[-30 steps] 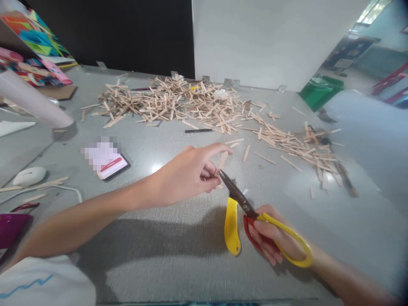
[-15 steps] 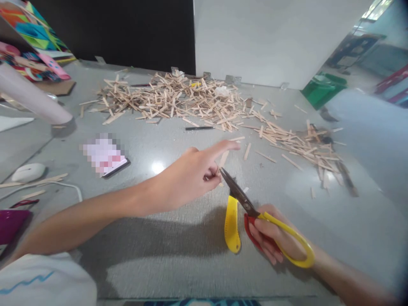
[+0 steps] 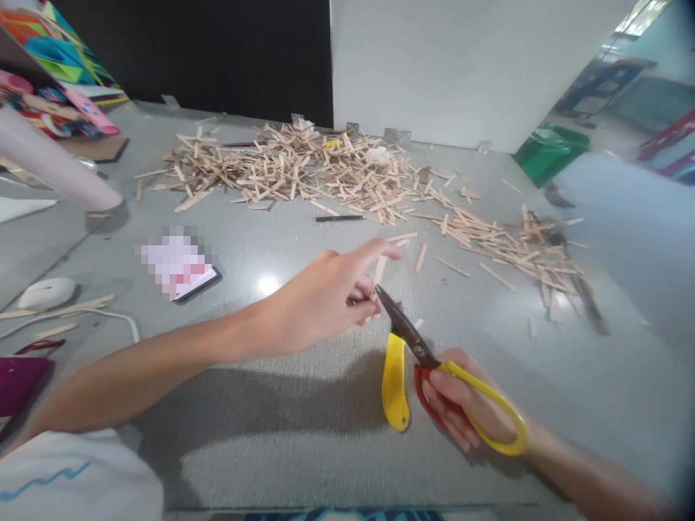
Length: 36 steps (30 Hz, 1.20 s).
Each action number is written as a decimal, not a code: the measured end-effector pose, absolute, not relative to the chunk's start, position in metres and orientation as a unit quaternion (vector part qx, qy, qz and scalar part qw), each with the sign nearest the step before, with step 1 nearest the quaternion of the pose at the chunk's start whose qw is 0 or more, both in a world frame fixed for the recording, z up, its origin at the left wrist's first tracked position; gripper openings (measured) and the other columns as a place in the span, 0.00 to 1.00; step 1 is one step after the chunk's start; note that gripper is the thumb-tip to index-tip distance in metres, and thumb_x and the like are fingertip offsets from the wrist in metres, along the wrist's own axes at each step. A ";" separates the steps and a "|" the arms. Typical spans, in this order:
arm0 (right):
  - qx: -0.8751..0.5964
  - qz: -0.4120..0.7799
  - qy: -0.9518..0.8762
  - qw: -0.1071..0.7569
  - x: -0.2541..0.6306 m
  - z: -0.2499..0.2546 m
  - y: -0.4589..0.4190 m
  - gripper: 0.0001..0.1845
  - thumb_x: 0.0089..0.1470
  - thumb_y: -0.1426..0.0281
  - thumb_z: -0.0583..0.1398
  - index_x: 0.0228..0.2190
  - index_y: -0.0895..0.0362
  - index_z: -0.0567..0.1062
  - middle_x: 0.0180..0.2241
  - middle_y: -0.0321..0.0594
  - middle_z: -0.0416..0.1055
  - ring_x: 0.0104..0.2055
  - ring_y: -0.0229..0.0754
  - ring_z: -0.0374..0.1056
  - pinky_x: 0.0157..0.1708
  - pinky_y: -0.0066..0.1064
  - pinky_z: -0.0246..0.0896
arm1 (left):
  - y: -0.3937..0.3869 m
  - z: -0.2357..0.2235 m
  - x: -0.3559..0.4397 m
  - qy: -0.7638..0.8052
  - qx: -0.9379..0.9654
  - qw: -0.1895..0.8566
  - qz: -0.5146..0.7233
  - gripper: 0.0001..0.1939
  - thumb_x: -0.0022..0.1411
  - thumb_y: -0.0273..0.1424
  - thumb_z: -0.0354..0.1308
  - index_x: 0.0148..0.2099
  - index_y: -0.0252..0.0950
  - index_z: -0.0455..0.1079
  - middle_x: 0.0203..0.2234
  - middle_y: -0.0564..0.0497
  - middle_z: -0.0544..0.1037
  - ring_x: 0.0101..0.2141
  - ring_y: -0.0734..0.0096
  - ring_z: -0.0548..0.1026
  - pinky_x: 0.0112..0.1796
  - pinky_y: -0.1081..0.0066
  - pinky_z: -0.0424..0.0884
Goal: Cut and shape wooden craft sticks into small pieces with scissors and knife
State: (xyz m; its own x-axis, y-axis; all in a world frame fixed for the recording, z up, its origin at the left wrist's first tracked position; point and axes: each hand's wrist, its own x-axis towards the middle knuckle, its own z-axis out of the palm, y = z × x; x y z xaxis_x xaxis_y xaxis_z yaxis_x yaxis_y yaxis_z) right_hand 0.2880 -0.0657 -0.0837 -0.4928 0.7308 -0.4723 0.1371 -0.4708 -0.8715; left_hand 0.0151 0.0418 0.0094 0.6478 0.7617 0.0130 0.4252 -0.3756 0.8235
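My left hand (image 3: 337,297) is over the middle of the table, thumb and curled fingers pinching a short flat wooden stick (image 3: 381,269), its index finger stretched above it. In my right hand (image 3: 461,401) is a pair of scissors (image 3: 418,350) with dark blades and one yellow and one red handle. The blade tips touch or nearly touch the stick beside the left fingertips, and the blades look almost closed. Under the scissors lies a yellow-handled cutter knife (image 3: 394,383), its upper end partly hidden by the blades.
A heap of wooden stick pieces (image 3: 293,170) spreads along the back panel, more pieces (image 3: 504,246) trailing right. A thin black strip (image 3: 339,218) lies before the heap. At left are a phone (image 3: 179,264), a white mouse (image 3: 48,292) and a pale tube (image 3: 59,166).
My left index finger has bent slightly inward and down toward the stick. The scissors have shifted only a little, and both hands keep their hold.
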 end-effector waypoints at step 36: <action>-0.432 0.685 -0.540 0.230 0.288 -0.088 -0.054 0.37 0.67 0.45 0.61 0.15 0.55 0.64 0.10 0.29 0.59 0.11 0.29 0.51 0.13 0.22 0.51 | 0.058 0.014 0.004 0.319 0.845 0.409 0.132 0.18 0.72 0.28 0.59 0.62 0.38 0.74 0.27 0.55 0.82 0.25 0.72 0.75 0.32 0.73 0.70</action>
State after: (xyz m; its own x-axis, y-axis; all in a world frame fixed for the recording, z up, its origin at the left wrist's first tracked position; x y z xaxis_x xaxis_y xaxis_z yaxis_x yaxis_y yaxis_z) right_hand 0.2884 -0.0539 -0.0876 -0.5218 0.7808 -0.3435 0.1520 -0.3111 -0.9382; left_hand 0.0043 0.0581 0.0139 0.7617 0.6468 -0.0376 0.4309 -0.4624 0.7750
